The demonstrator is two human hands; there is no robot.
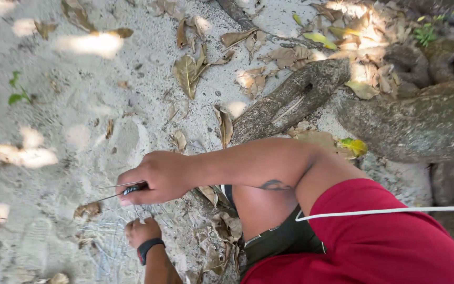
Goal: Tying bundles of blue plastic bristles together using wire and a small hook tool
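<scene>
Seen from the head camera, a person's right hand (156, 176) closes around a dark-handled tool (134, 188) with thin metal prongs pointing left over sandy ground (80, 105). Just below, the left hand (142, 231), wearing a black wristband (148, 249), is fisted in pale thin strands (103, 234) on the sand. Dry leaves (187, 73) lie near a tree root (290, 100).

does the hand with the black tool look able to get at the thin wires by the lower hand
Probably yes. The right hand holding the black tool sits just above the thin wires on the sand, close to the left hand, with nothing visible between them.
</scene>
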